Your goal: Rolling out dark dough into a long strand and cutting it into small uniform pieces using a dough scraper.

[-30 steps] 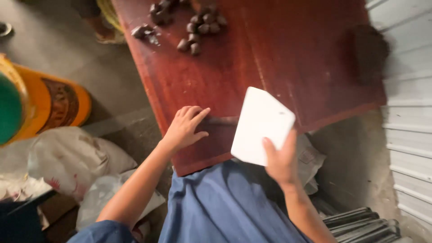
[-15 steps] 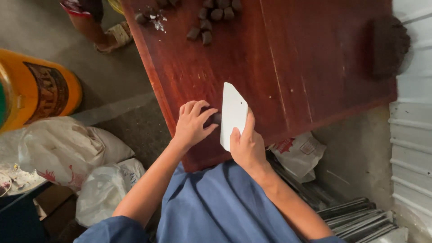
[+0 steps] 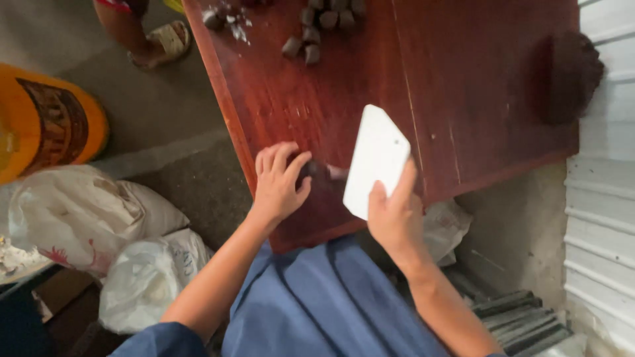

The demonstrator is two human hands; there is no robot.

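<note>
My left hand (image 3: 279,178) rests on a dark brown lump (image 3: 316,176) lying near the front edge of the reddish wooden board (image 3: 463,99); its fingers are curled over the lump. My right hand (image 3: 395,215) grips a white flat scraper (image 3: 376,158), held on edge just right of the lump, its lower edge close to it. Several small dark pieces (image 3: 317,30) lie at the far side of the board. A large dark mound (image 3: 567,76) sits at the board's right edge.
An orange bucket (image 3: 46,122) stands at the left on the floor. White sacks (image 3: 86,221) lie below it. Another person's sandalled foot (image 3: 155,39) is at the top left. Corrugated metal (image 3: 605,198) runs down the right, with grey bars (image 3: 522,317) at the bottom right.
The scraper has turned from flat to on edge and moved left toward my left hand. My left hand has closed over the dark lump.
</note>
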